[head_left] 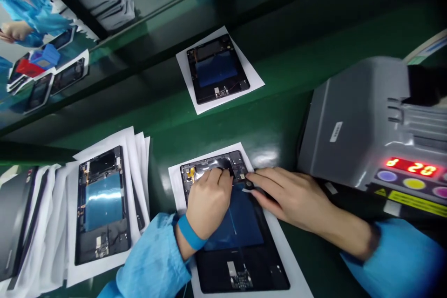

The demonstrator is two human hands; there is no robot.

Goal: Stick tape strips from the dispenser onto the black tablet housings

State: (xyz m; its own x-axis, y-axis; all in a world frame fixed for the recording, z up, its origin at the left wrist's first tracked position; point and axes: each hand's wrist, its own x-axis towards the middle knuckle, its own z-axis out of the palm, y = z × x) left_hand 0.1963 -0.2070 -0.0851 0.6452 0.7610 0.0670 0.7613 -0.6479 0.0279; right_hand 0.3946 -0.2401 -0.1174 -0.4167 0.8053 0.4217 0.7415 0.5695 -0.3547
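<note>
An opened tablet (244,260) lies on a white sheet (296,274) on the green table, its blue battery and small boards showing. Over its upper left part is my left hand (209,200), wearing a blue wristband, its fingers curled down; whatever they hold is hidden. From the right, my right hand (289,195) reaches to the tablet's upper right edge. Its thumb and fingers close on a small dark part (248,185) with a pale tip, too small to name.
Opened tablets lie on paper at the left (103,205) and at the back (218,70). A grey machine (352,125) with a red display stands at the right. Behind the green ledge, a person's hand (17,31) shows at the upper left.
</note>
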